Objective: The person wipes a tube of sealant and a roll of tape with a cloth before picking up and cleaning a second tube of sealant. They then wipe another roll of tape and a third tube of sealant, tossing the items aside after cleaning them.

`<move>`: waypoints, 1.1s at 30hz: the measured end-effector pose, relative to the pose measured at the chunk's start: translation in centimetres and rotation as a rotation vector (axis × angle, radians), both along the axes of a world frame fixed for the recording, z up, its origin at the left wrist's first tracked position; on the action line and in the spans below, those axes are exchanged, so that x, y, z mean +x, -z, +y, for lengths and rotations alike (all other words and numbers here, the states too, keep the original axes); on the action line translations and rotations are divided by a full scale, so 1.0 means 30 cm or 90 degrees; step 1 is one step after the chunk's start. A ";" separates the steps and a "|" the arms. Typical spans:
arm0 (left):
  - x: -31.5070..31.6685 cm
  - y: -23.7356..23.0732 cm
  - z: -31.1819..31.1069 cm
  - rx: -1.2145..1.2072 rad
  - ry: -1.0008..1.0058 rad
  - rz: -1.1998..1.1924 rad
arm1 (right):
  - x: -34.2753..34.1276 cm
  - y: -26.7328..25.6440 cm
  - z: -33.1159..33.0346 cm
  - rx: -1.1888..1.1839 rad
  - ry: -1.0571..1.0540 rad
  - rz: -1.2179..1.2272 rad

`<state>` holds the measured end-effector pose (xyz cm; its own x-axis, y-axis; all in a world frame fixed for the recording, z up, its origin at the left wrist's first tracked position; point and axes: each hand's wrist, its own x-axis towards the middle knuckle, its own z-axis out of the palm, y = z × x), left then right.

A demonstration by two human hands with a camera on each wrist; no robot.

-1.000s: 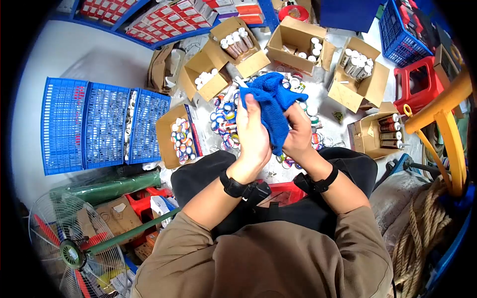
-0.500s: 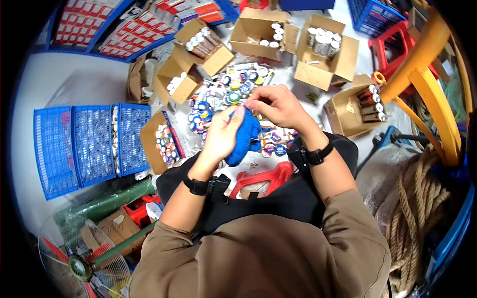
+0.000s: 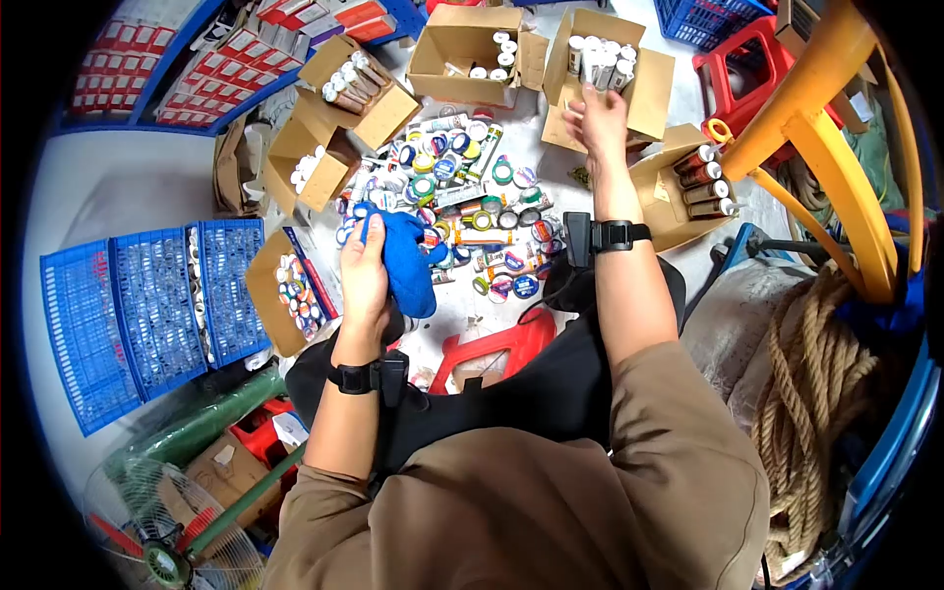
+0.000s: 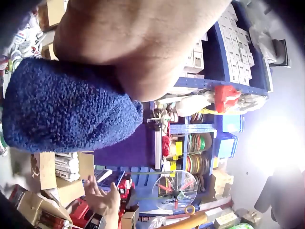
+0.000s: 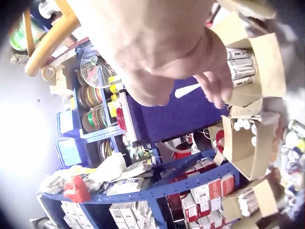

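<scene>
My left hand (image 3: 366, 280) grips a bunched blue terry cloth (image 3: 408, 265), thumb on top, above the near left part of a pile of tubes and round caps (image 3: 462, 197). The cloth fills much of the left wrist view; anything inside its folds is hidden. My right hand (image 3: 600, 123) reaches forward over the near part of a cardboard box (image 3: 649, 103) that holds white-capped cartridges (image 3: 602, 61). Its fingers are spread and loosely bent. In the right wrist view a slim white nozzle (image 5: 188, 90) shows right by the fingertips (image 5: 218, 98).
More open cardboard boxes ring the pile, such as the one with brown cartridges (image 3: 708, 182) and the back middle one (image 3: 462, 84). Blue crates (image 3: 88, 324) stand at left. A red stool (image 3: 497, 354) is between the knees. A yellow metal frame (image 3: 811, 128) rises at right.
My right hand has left the cloth and moved forward and right to the cartridge box, its fingers opening from a pinch. The left hand keeps the cloth. The head view has shifted right.
</scene>
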<state>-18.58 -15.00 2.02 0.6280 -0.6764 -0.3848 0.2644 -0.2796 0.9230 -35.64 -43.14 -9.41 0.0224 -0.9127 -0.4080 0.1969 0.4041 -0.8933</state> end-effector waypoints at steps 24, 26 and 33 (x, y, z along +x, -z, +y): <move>0.070 1.040 -0.400 0.339 0.481 -0.367 | -0.020 -0.337 0.045 0.051 0.029 -0.369; 0.067 1.192 -0.350 0.355 0.525 -0.482 | -0.007 -0.294 0.032 0.014 0.039 -0.364; 0.006 1.318 -0.360 0.440 0.748 -0.589 | -0.039 -0.232 0.011 0.046 0.065 -0.283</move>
